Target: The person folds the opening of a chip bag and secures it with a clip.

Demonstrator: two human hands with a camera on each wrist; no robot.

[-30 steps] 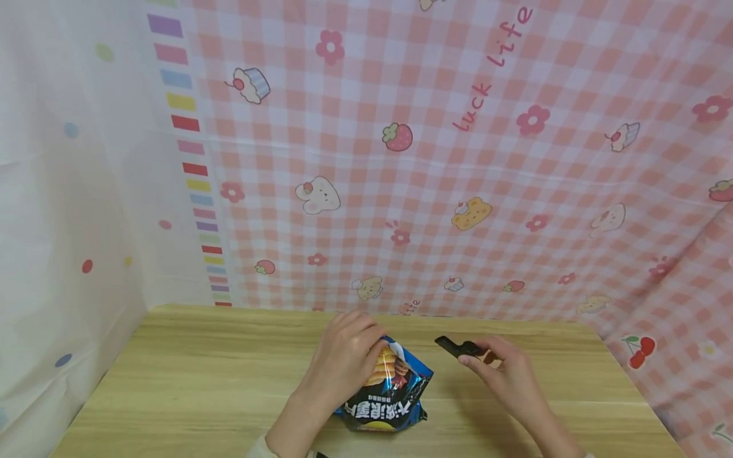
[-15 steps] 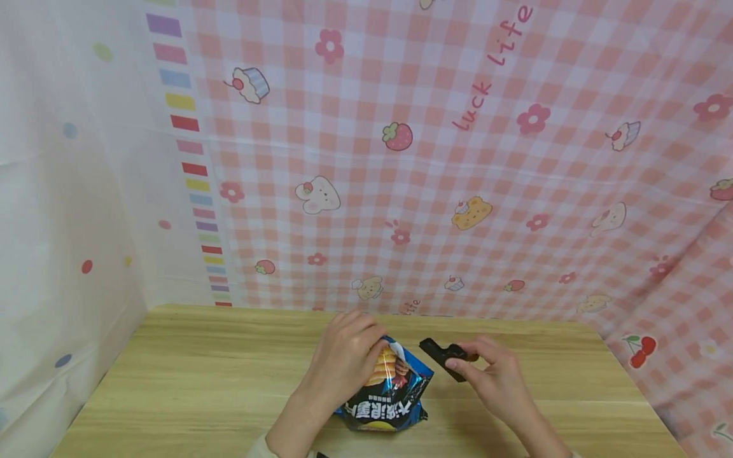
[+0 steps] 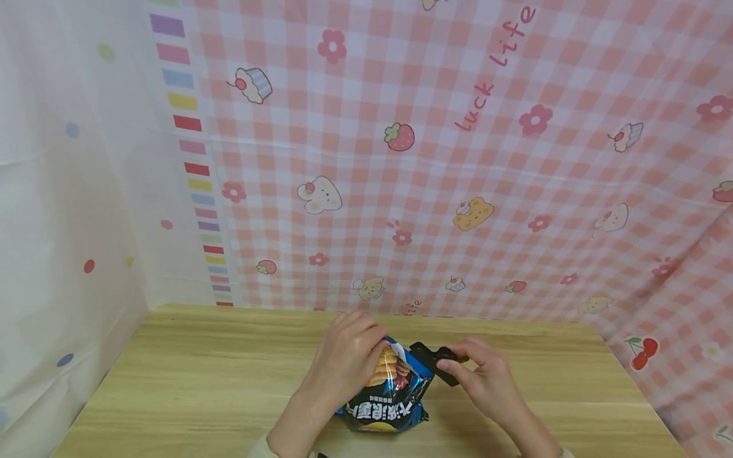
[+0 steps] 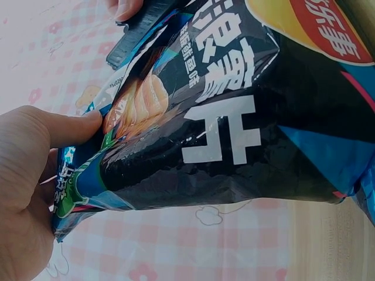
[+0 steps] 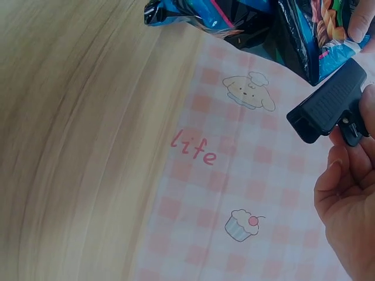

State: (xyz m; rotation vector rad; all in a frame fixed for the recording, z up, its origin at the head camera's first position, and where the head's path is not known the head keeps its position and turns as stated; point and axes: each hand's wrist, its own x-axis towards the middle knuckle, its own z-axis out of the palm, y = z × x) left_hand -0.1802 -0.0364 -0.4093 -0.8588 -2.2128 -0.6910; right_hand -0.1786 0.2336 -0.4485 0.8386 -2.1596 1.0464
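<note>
A black and blue potato chip bag (image 3: 380,388) stands on the table, its top edge folded over. My left hand (image 3: 343,356) grips the fold at its left end, thumb on the near face in the left wrist view (image 4: 35,158). In my right hand (image 3: 487,378) a wide black bag clip (image 5: 328,105) is pinched by its handles between thumb and fingers. The clip meets the right part of the folded edge in the head view. Whether its jaws go around the fold or only lie beside it, I cannot tell.
The wood-grain table (image 3: 217,381) runs back to a pink checked cloth (image 3: 366,159) hanging behind it. A white dotted cloth (image 3: 69,210) hangs at the left, and more checked cloth (image 3: 687,318) is at the right.
My right hand has moved left with the bag clip, from apart to the bag's folded edge, and the clip has turned. The left hand and the bag have stayed in place.
</note>
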